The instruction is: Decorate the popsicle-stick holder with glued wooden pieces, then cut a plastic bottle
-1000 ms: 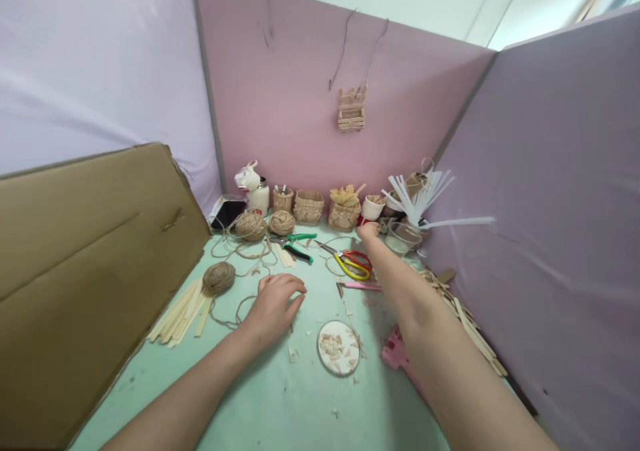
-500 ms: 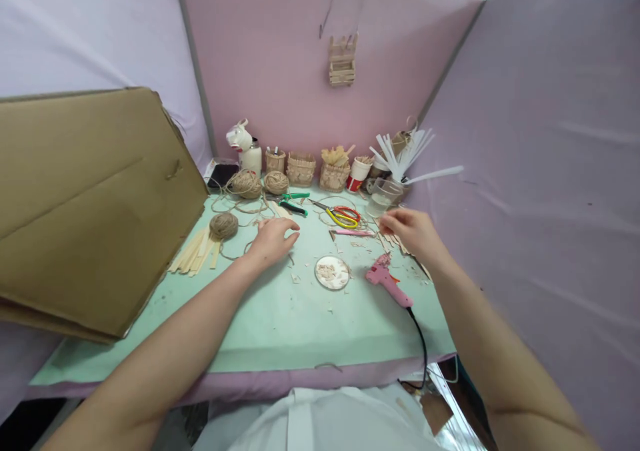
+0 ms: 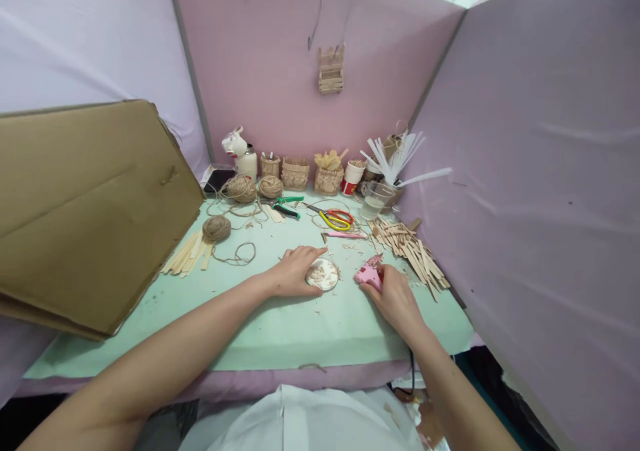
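Note:
My left hand [image 3: 296, 272] lies low over the table, thumb and fingers spread around the left side of a small round white dish [image 3: 325, 274]. Wood shavings lie in the dish. Whether the fingers press on its rim, I cannot tell. To the right, my right hand [image 3: 395, 294] is closed around the handle of a pink hot glue gun [image 3: 369, 275], which rests on the table with its nozzle pointing away. Most of the handle is hidden by the hand. A pink craft knife [image 3: 346, 235] and red-and-yellow-handled scissors [image 3: 336, 220] lie beyond the dish.
Thin wooden sticks [image 3: 413, 251] are piled at the right. Balls of twine [image 3: 217, 228], pale strips [image 3: 187, 256] and green-handled pliers [image 3: 289, 206] lie left and behind. Small baskets [image 3: 295, 173] and a clear cup [image 3: 374, 201] stand along the back. Cardboard [image 3: 95, 218] leans at the left.
My left hand has moved right and nearer, to the dish. My right hand has come down from the stick pile onto the glue gun and closed around its handle. The view has shifted slightly.

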Demonstrator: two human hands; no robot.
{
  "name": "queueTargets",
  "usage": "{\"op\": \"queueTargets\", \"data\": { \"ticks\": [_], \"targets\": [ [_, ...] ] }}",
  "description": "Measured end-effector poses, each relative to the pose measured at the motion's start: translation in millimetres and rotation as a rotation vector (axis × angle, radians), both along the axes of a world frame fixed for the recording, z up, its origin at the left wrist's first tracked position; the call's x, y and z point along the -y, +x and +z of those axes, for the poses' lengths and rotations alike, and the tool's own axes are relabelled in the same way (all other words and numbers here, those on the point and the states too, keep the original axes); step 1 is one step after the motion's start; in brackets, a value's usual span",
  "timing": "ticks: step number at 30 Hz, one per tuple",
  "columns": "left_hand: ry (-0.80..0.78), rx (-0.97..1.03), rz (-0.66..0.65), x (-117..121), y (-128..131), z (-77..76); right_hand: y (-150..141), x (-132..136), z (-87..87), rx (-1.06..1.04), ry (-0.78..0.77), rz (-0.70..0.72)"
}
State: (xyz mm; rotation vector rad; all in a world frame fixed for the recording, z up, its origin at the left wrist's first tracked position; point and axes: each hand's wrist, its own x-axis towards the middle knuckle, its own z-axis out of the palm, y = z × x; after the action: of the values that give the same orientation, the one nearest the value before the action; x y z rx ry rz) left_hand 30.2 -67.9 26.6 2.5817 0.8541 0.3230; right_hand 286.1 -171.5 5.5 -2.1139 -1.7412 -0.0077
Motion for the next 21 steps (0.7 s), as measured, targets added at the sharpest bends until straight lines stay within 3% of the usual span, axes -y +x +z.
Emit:
{"op": "queueTargets", "data": {
  "ticks": [6, 15, 21],
  "targets": [
    [0.014, 0.031, 0.052, -6.9, 2.3, -2.5, 6.5, -0.2, 0.0, -0.014, -0.002, -0.032],
    [0.036, 0.078, 0.331, -27.5, -2.2, 3.5, 20.2, 7.1, 0.9, -0.035, -0.03, -0.034],
    [-0.006, -0.032, 0.358, -46.5, 7.1, 0.4, 23.5, 10.5, 5.6, 0.048, -0.096, 0.014]
  ]
}}
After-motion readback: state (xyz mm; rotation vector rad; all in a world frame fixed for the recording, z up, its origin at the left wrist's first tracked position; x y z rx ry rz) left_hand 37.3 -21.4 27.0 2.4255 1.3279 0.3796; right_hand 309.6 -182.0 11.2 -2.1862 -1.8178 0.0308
